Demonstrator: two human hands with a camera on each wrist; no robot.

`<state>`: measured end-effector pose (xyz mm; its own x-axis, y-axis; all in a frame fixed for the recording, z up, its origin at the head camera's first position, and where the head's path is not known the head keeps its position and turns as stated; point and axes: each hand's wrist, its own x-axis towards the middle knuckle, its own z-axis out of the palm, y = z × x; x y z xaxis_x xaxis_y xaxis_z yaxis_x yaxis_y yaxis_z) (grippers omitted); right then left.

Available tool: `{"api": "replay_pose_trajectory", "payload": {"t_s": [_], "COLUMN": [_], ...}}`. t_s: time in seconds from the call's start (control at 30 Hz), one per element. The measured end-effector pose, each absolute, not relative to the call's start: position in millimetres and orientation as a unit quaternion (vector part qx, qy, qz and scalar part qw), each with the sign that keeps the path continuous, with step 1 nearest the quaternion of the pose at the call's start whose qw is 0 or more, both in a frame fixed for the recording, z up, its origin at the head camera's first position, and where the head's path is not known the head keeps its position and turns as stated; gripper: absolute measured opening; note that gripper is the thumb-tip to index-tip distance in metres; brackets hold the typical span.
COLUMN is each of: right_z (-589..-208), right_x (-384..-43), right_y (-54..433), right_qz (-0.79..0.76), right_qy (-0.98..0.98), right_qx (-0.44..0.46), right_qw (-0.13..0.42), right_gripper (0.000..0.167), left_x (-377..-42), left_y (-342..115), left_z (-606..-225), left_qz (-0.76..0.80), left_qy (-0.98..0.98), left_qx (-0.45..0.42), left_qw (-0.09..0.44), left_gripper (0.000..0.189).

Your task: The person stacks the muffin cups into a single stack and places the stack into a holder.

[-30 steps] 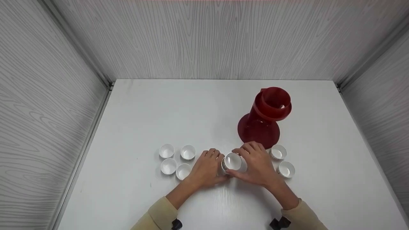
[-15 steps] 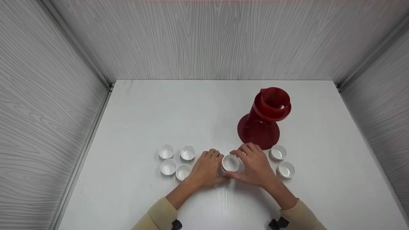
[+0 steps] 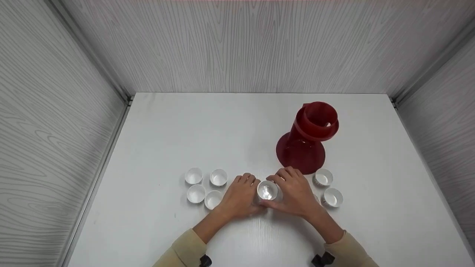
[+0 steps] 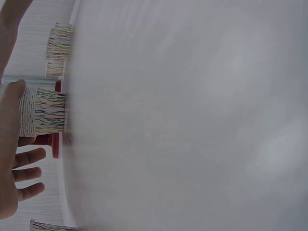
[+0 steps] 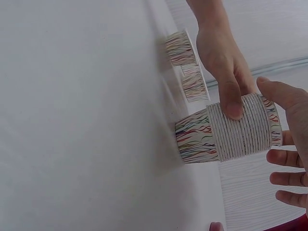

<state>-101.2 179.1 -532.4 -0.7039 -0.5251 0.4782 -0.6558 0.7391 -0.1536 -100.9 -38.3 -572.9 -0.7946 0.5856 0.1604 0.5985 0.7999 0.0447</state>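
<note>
My left hand (image 3: 239, 196) grips the side of an upright stack of paper cups (image 5: 238, 130), white with coloured wavy lines, its thumb across the layered rims in the right wrist view. On top of the stack sits one paper cup (image 3: 267, 190), its patterned band standing out above the rims. Around this top cup curl the thumb and index finger of my right hand (image 3: 293, 191); its other fingers are spread apart in the right wrist view. The left wrist view shows the stack (image 4: 49, 110) standing on the table.
Several single paper cups (image 3: 194, 175) stand at the left. More paper cups (image 3: 332, 197) stand right of my right wrist. Behind them rises a red stand (image 3: 300, 154) with a round base and an open cylinder. Wood-grain panels (image 3: 237, 44) border the white table (image 3: 178, 126).
My right hand has shifted slightly left with its cup, which now lines up over the stack. The left hand and the loose cups look unchanged.
</note>
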Motion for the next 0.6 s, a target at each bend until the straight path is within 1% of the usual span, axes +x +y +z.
{"api": "replay_pose_trajectory", "payload": {"t_s": [0.27, 0.6], "right_z": [-535.9, -539.9], "right_x": [-100.5, -100.8], "right_y": [178.3, 177.8], "right_qz": [0.160, 0.161], "right_qy": [-0.910, -0.910], "right_qx": [0.326, 0.324], "right_qw": [0.202, 0.204], "right_gripper": [0.065, 0.063], "left_x": [-99.6, -99.7], "left_y": [-38.7, -39.7], "left_z": [-571.6, -571.1], "left_qz": [-0.044, -0.044], "left_qy": [-0.946, -0.941], "left_qx": [-0.315, -0.323], "left_qw": [0.060, 0.089], "left_gripper": [0.074, 0.071]}}
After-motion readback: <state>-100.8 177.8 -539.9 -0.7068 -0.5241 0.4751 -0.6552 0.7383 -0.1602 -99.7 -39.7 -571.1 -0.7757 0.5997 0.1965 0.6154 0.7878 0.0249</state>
